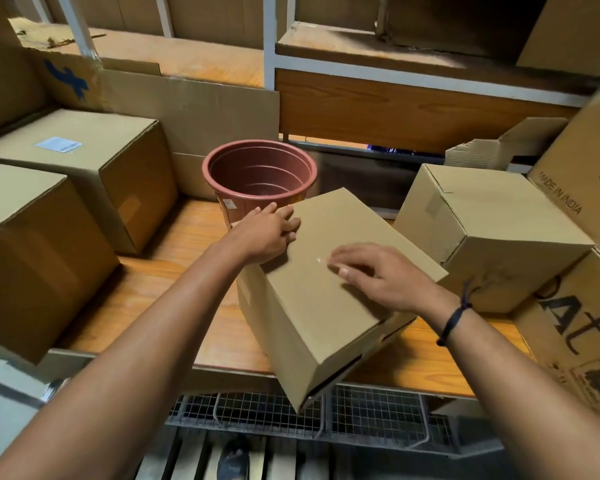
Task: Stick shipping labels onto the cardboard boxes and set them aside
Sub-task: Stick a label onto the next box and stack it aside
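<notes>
A plain cardboard box (326, 306) lies tilted on the wooden table (187, 271), its near corner hanging past the front edge. My left hand (267, 233) grips the box's far left corner, fingers curled over the edge. Flat on the top face rests my right hand (371, 271), fingers spread and blurred. A tiny white speck shows on the top by my right fingertips. No label shows on this box. At the far left a box (84, 161) carries a white shipping label (59, 144) on its top.
A reddish plastic bucket (260, 174) stands just behind the held box. A large box (25, 258) sits at the near left, another box (492, 230) at the right, printed cartons (582, 327) beyond it. Shelving rises behind. A wire rack (326, 410) lies under the table edge.
</notes>
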A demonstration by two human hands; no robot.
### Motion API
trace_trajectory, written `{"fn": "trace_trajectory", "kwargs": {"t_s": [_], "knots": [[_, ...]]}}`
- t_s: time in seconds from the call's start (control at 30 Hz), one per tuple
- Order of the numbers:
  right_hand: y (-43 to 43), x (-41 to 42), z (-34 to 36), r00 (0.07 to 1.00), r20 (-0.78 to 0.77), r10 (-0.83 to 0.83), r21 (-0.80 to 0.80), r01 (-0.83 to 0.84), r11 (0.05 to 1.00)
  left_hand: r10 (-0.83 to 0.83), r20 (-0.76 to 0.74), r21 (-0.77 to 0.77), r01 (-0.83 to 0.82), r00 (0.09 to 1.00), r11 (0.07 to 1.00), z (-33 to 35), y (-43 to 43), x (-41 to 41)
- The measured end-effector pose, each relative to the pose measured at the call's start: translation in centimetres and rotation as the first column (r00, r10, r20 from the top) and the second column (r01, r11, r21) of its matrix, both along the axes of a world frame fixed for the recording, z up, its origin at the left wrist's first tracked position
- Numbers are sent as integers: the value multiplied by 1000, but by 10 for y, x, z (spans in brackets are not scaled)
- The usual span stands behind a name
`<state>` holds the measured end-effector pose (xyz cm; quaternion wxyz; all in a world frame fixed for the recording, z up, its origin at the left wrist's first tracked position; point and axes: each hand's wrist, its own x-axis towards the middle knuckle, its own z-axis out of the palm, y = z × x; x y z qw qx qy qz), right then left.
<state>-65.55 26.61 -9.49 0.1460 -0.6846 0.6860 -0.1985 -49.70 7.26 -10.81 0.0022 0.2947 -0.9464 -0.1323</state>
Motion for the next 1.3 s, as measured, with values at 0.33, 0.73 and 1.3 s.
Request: {"fn": "trace_trajectory", "kwargs": {"t_s": [0.33,0.73,1.3], "knots": [[-22,16,-13,994,-38,-98,-78,94,992,61,-61,-85,-67,996,994,-14,5,6],[-22,18,-15,985,65,-157,-75,162,984,37,-97,-84,-45,995,995,-14,5,9],[-23,30,-13,958,-190,-213,-15,214,977,14,-134,-117,-30,991,993,-14,7,11]]}}
